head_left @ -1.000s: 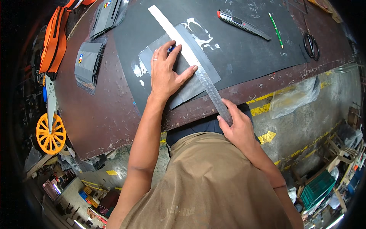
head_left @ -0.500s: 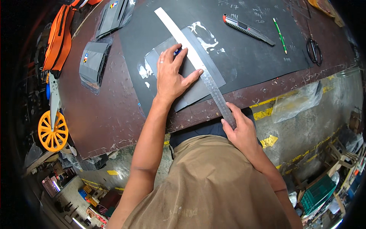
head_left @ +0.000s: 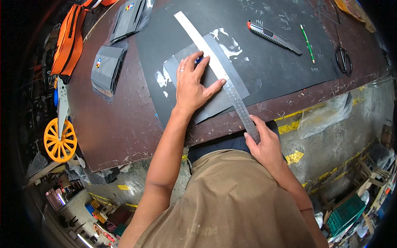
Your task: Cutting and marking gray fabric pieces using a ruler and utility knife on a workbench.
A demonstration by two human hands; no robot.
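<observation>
Left hand (head_left: 191,84) pressed flat on grey sheet (head_left: 215,99); right hand (head_left: 264,144) pinches ruler (head_left: 223,76) end (sheet uncut; knife (head_left: 273,37) untouched on bench (head_left: 120,124)).

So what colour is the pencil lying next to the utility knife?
Green: the pencil lies right of the utility knife on the black cutting mat, seen in the head view.

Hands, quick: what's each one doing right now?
Left hand: open, fingers spread, pressing flat on the grey sheet beside the metal ruler.
Right hand: closed on the ruler's near end.
</observation>
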